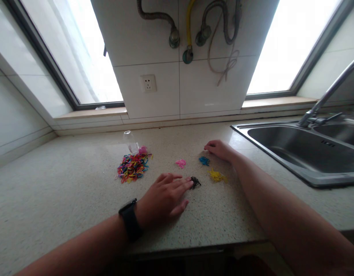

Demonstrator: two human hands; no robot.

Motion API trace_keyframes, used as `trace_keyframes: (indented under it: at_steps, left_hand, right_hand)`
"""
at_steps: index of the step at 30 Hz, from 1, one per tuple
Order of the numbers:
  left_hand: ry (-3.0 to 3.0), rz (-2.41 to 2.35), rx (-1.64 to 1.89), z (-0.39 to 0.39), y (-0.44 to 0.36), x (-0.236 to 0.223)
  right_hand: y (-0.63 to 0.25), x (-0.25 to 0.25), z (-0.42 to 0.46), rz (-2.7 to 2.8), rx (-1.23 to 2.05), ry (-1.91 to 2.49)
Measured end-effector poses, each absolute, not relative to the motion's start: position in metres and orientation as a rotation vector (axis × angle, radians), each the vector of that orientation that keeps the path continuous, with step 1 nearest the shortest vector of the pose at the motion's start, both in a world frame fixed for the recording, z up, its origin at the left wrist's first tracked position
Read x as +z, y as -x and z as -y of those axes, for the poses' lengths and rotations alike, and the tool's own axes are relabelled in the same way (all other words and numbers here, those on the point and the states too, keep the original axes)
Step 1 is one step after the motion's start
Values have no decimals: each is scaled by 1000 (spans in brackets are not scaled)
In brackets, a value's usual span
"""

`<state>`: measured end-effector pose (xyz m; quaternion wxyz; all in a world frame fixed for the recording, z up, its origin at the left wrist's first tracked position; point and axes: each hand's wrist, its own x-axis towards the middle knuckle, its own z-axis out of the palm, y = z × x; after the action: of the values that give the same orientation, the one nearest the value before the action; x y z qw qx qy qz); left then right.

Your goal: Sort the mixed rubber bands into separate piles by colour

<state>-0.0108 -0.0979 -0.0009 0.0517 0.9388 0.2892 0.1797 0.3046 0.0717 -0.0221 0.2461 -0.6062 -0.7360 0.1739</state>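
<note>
On the tabletop [79,191], the black pile [195,182] of small bands lies just at the fingertips of the left hand [165,193]; I measure all places from this pile. I see this hand open and rather flat, its extended fingers touching the bands without gripping them, and its wrist wears a dark watch [130,220]. The right hand [220,149] is beyond the black pile and to its right, with fingers curled; I cannot tell if something is inside them.

Around the black pile I find the pink pile [181,164] behind left, the blue pile [204,161] behind right, and the yellow pile [217,176] near on the right. Farther left is the mixed heap [133,168] of many colours, with a clear cup [130,142] just behind it. To the far right stand the sink [292,153] and its faucet [332,88]; the right forearm [269,203] stretches between, blocking part of my view of the tabletop.
</note>
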Motion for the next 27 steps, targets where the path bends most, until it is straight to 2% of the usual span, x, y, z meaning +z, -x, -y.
trace_keyframes:
  at_steps: [12,18,27]
  left_hand:
    - [-2930,-863,605,100,12,0]
    - [-2994,-599,672,99,13,-2]
    - [-3130,-328,567,101,15,-1]
  right_hand:
    - [-305,-22,-71,2019,475,1663]
    - [-304,-20,-69,2030,475,1626]
    - [-274,5,-40,2033,340,1402]
